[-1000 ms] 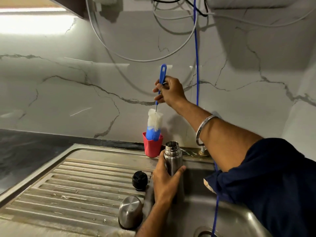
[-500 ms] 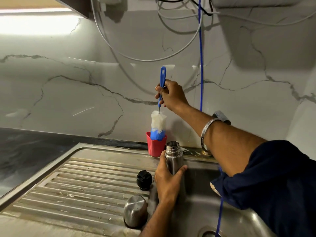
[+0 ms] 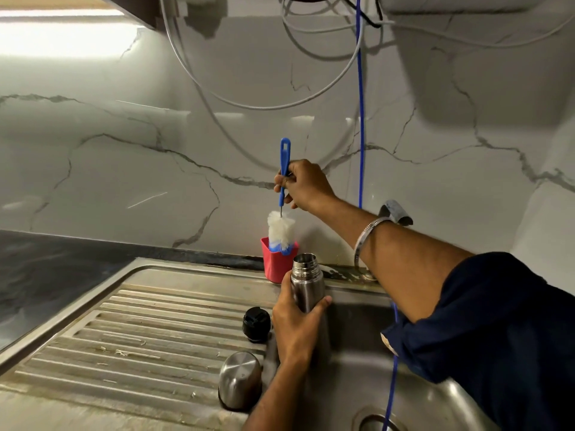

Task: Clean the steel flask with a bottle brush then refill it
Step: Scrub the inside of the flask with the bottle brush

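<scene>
Since a moment ago little has shifted; the bottle brush still sits bristles-down in the red cup, right hand pinching its thin blue handle. The steel flask, open-mouthed, stands at the sink edge with the left hand wrapped around its body. It looks rigid and likely slick when wet, so a mid-body grip suits it.

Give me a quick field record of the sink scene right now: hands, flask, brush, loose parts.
left hand: grips the steel flask, upright at the sink basin's edge
flask mouth: open, no cap on
right hand: holds the bottle brush by its blue handle
brush head: white bristles, lower end in the red cup
black stopper: on the draining board
steel cap: upside down on the draining board
brushing: not yet begun
</scene>
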